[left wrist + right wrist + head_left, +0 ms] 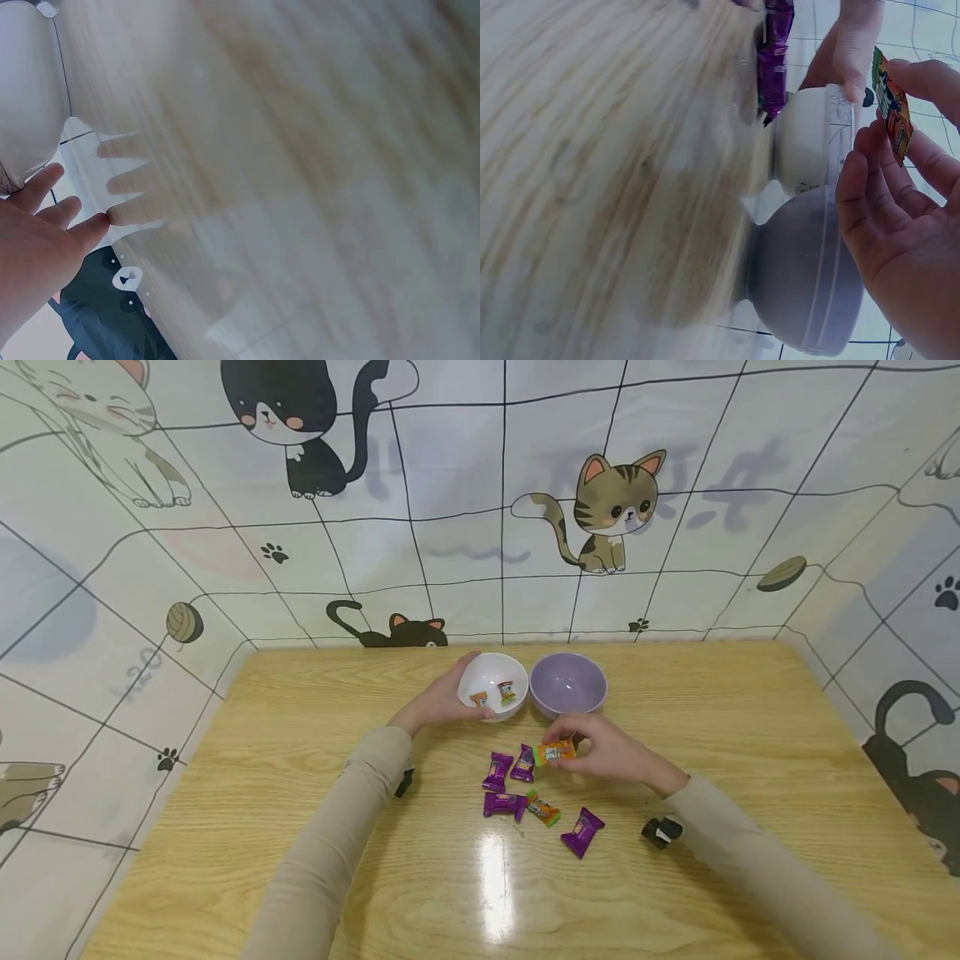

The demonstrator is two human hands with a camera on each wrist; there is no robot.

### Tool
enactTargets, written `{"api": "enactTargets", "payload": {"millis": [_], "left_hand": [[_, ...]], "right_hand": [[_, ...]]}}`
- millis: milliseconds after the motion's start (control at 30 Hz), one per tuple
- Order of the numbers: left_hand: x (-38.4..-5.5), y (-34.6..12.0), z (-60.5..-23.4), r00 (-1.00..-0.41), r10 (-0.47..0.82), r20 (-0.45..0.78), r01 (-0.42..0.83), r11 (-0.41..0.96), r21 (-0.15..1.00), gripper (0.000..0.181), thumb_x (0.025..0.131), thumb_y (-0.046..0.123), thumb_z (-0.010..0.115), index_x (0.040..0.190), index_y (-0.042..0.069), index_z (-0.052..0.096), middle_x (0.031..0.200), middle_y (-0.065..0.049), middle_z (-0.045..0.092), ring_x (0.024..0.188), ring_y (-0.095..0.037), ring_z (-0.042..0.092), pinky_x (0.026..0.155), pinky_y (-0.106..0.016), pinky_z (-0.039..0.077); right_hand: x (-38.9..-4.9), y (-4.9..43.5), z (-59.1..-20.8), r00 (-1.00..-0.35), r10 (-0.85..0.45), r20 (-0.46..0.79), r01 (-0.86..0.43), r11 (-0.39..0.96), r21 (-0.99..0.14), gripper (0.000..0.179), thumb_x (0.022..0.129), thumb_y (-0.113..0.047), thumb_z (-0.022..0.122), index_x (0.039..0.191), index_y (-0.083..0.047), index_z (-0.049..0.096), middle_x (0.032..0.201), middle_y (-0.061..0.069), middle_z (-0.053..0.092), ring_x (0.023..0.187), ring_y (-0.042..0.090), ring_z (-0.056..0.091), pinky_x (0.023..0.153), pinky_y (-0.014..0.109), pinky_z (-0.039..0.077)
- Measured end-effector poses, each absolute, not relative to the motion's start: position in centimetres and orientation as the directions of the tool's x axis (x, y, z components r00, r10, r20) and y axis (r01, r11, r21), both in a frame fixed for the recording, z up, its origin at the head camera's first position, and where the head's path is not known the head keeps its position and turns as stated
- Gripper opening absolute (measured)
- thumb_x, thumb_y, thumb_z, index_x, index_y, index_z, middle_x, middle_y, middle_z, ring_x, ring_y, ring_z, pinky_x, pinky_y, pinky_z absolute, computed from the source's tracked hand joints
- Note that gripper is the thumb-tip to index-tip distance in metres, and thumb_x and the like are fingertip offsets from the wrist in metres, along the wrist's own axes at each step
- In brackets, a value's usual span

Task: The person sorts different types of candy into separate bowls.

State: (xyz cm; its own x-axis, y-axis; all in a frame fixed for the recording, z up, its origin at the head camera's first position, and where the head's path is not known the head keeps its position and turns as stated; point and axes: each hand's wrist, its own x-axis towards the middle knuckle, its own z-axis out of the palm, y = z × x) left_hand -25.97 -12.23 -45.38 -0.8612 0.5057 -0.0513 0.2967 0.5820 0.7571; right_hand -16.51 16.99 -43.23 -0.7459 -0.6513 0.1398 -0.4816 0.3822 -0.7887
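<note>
A person in beige sleeves (322,839) works at a wood-grain table (262,752), with a white bowl (486,668) near its far edge as the reference point for everything else. The left hand (442,700) grips that bowl from its left side, fingers spread against the outside and thumb at the near rim. Inside the white bowl lie two small wrapped candies, an orange one (480,699) toward the near left and a red-and-green one (507,692) toward the right. Just right of the white bowl stands a purple bowl (567,678). The right hand (603,747), to the right of the white bowl and nearer the person, pinches an orange-and-green candy (555,752) between thumb and forefinger, its other fingers loosely bent; the right wrist view shows this candy raised clear of the table. On the near side of the white bowl, four purple candies lie scattered: one (497,772) closest, one (523,763) slightly to its right, one (505,805) farther out, and one (582,833) farthest, off to the right. Another orange candy (542,808) with green ends lies among them. Beyond the white bowl rises a pale backdrop (465,552) printed with cartoon cats and grid lines.
</note>
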Motion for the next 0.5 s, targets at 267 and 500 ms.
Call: {"api": "enactTargets", "payload": {"millis": [267, 500], "left_hand": [[-25.8, -12.2, -45.2, -0.862, 0.505, -0.054, 0.288, 0.573, 0.767, 0.111, 0.073, 0.030, 0.086, 0.155, 0.013, 0.013, 0.140, -0.016, 0.045, 0.119, -0.028, 0.049, 0.099, -0.043, 0.041], [-25.9, -12.2, -45.4, -0.861, 0.506, -0.052, 0.289, 0.571, 0.768, 0.110, 0.073, 0.029, 0.086, 0.155, 0.014, 0.013, 0.138, -0.016, 0.046, 0.118, -0.028, 0.050, 0.098, -0.043, 0.041]], "right_hand": [[-16.6, 16.4, -42.3, -0.748, -0.647, 0.150, -0.495, 0.393, -0.775, 0.028, 0.081, -0.004, 0.077, 0.107, -0.007, 0.066, 0.103, -0.001, 0.067, 0.093, 0.016, 0.062, 0.082, 0.035, 0.051], [-17.4, 15.9, -41.8, -0.727, -0.652, 0.214, -0.544, 0.358, -0.759, 0.028, 0.082, -0.009, 0.077, 0.108, -0.005, 0.067, 0.104, 0.000, 0.068, 0.094, 0.016, 0.063, 0.082, 0.035, 0.051]]}}
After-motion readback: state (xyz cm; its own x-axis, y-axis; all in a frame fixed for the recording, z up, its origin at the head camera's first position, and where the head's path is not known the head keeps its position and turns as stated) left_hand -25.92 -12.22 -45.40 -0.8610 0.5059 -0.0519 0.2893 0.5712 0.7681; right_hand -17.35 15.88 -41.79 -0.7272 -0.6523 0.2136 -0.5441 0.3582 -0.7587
